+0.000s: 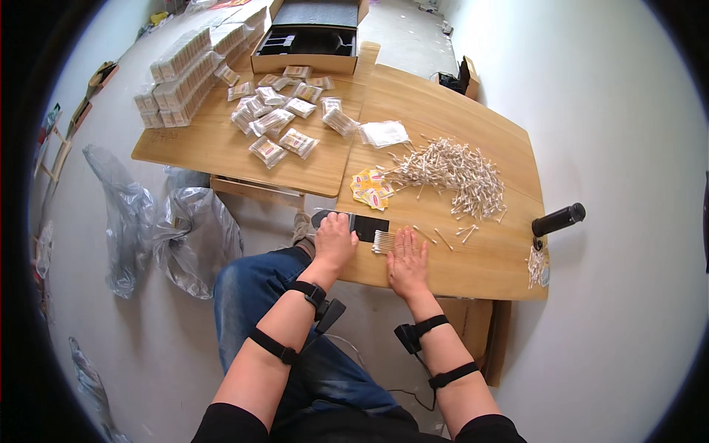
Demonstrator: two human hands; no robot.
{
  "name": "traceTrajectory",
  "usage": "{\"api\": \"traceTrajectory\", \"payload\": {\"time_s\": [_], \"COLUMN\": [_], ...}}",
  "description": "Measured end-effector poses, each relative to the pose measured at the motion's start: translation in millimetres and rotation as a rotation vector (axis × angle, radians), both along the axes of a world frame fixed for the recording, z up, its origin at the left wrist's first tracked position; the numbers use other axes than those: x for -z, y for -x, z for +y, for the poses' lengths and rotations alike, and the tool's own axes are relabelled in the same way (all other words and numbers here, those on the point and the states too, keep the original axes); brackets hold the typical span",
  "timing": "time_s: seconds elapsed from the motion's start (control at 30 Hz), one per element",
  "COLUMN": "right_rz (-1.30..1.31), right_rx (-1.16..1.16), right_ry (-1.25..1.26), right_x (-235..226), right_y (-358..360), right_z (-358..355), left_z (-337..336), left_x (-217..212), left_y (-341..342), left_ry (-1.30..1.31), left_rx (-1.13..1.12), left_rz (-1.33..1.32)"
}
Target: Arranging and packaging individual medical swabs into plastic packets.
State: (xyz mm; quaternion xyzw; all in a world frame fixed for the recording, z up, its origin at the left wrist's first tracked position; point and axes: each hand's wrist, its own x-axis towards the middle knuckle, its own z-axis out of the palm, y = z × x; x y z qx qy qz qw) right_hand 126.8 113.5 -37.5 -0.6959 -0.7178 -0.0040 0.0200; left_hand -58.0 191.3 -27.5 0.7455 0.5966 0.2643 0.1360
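My left hand point(336, 242) is at the near edge of the table, its fingers curled down over a flat black and grey thing point(371, 228) whose kind I cannot make out. The hand covers part of it, and its black square end sticks out to the right. Just beside that end lies an even row of cotton swabs point(382, 241), side by side. My right hand point(408, 261) lies flat against the right end of this row, fingers stretched out. A few loose cotton swabs point(444, 239) lie to its right.
Beyond my hands are a large heap of cotton swabs point(461, 173), yellow and white cards point(371, 189) and clear bags point(384, 134). Filled packets point(272, 122), stacked packs point(177, 77) and an open box point(306, 65) stand farther left. A black cylinder point(558, 219) is at the right edge.
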Motion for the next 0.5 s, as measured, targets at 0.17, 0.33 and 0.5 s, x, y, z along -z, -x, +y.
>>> {"api": "traceTrajectory", "payload": {"time_s": [0.17, 0.33, 0.5], "right_rz": [0.062, 0.083, 0.012], "right_rx": [-0.011, -0.040, -0.068], "right_ry": [0.043, 0.049, 0.018], "right_x": [-6, -5, 2], "right_y": [16, 26, 36], "right_z": [19, 32, 39], "left_z": [8, 14, 13], "left_x": [9, 19, 20], "left_y": [2, 4, 7], "left_ry": [0.006, -0.016, -0.003], "left_rx": [0.034, 0.062, 0.058], "left_rz": [0.086, 0.057, -0.109]}}
